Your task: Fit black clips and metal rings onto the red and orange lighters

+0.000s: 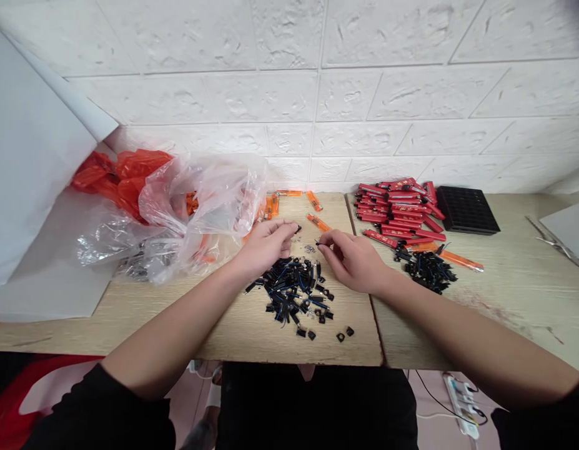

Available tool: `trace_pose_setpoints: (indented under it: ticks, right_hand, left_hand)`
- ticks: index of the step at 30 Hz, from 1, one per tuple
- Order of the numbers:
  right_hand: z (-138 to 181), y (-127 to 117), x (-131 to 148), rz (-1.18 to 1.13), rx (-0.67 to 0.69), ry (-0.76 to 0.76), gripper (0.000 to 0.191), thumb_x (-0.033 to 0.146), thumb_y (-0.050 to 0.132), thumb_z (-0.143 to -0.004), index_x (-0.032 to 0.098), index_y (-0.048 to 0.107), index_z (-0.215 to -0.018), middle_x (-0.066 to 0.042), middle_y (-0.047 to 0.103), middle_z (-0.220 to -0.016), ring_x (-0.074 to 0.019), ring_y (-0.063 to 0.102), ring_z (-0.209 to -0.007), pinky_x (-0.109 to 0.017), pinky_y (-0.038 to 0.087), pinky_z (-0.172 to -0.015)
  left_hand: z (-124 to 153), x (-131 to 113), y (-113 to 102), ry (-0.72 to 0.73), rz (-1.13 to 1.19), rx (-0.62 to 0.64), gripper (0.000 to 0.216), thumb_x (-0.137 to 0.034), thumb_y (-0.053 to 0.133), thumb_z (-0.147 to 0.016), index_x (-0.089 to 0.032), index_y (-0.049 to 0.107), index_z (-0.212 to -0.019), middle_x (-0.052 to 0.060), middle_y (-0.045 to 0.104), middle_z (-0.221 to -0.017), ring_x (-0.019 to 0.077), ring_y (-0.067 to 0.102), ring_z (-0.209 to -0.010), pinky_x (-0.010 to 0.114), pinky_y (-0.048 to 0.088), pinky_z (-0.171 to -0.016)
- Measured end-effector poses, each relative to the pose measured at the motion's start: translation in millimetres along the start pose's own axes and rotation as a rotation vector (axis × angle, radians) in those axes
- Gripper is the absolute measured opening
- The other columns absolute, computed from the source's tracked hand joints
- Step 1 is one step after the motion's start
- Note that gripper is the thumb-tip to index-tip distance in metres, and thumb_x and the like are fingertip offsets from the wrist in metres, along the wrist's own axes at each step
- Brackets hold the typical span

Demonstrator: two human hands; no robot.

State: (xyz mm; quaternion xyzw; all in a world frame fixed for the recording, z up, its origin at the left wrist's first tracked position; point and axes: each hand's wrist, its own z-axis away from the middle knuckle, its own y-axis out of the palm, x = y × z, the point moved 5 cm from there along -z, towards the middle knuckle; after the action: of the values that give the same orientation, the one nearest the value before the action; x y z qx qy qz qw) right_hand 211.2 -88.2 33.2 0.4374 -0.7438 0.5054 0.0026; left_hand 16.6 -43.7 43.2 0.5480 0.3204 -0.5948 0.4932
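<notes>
My left hand [272, 242] is closed in a pinch with a small black part [298, 229] at its fingertips. Just to its right, my right hand [349, 257] pinches another small black part [318, 244] with a thin wire end; the exact kind of either piece is too small to make out. Tiny metal bits [310, 249] lie on the table between the hands. Below them spreads a heap of black lighter igniters [289, 287] with blue wires, with several small black caps [340, 337] scattered toward the front edge. An orange lighter [318, 222] lies just beyond my fingers.
Red lighters [401, 209] are piled at the right beside a black slotted tray [467, 209]. A pile of black parts [430, 270] and an orange lighter [462, 259] lie in front. Plastic bags [205, 200] fill the left. Scissors [554, 242] rest far right. A white wall stands behind.
</notes>
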Motion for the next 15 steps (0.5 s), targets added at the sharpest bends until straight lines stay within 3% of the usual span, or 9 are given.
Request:
trace_pose_setpoints:
  ticks: [2,6,10,15]
  right_hand:
    - [-0.2,2.6,3.1,-0.047,-0.030,-0.027,0.007,0.024,0.055,-0.110,0.019,0.060,-0.113,-0.002,0.070,-0.088,-0.0126,0.056,-0.063,-0.029,0.043,-0.060]
    - [-1.8,7.4,9.4,-0.122,-0.099,-0.071,0.005,0.022,0.058,-0.109,0.020,0.062,-0.113,-0.002,0.069,-0.088,-0.0126,0.057,-0.065,-0.029,0.046,-0.060]
    - [-3.5,9.5,13.5,-0.193,-0.143,-0.097,0.006,0.021,0.060,-0.108,0.021,0.065,-0.111,-0.004,0.071,-0.091,-0.0142,0.059,-0.068,-0.032,0.051,-0.062]
    - [-4.9,5.2,18.2,-0.286,-0.169,-0.088,0.010,0.021,0.064,-0.106,0.023,0.069,-0.114,-0.007,0.076,-0.098,-0.0177,0.066,-0.076,-0.036,0.056,-0.065]
  left_hand:
    - [0.9,0.7,4.0,-0.103,0.229,0.040,0.025,-0.027,0.072,-0.090,-0.018,0.054,-0.075,-0.003,0.042,-0.072,0.0069,0.031,-0.054,0.021,0.023,-0.047]
    - [2.6,3.0,6.8,-0.250,0.455,0.126,0.014,-0.024,0.062,-0.090,-0.015,0.058,-0.080,-0.002,0.042,-0.072,0.0062,0.032,-0.051,0.019,0.031,-0.045]
    - [3.6,6.8,6.4,-0.317,0.530,0.153,0.020,-0.026,0.054,-0.091,-0.014,0.057,-0.074,-0.001,0.042,-0.069,0.0068,0.031,-0.049,0.019,0.032,-0.043]
    - [6.3,13.1,9.9,-0.366,0.494,0.089,0.020,-0.024,0.060,-0.091,-0.015,0.056,-0.074,-0.001,0.042,-0.067,0.0061,0.031,-0.047,0.017,0.028,-0.041]
